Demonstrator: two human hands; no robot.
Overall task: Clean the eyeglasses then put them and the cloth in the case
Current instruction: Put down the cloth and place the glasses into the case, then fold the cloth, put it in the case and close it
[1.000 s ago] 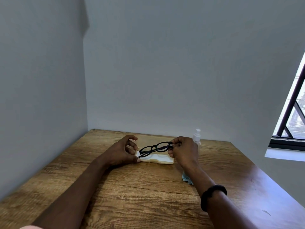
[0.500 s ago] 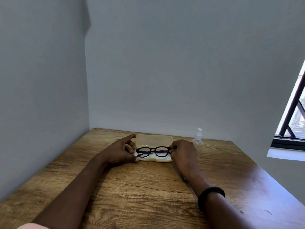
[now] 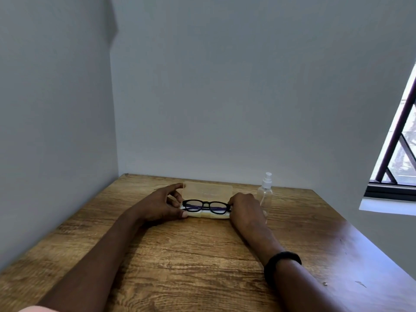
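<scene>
Black-framed eyeglasses (image 3: 206,206), folded, lie in the tray of an open translucent case (image 3: 208,190) near the back of the wooden table; the case lid stands up behind them. My left hand (image 3: 163,204) rests at the case's left end, thumb against the tray's front edge, fingers by the left lens. My right hand (image 3: 245,207) covers the right end and its fingers pinch the frame's right corner. The cloth is hidden from view.
A clear spray bottle (image 3: 265,194) with a white nozzle stands just right of my right hand. A black band circles my right wrist (image 3: 282,261). Grey walls close the table's left and back sides; a window (image 3: 403,140) lies at the right.
The eyeglasses came down from a tilted hold above the case into its tray. My right hand lowered with them. The blue cloth seen beside my right forearm a second ago is out of sight.
</scene>
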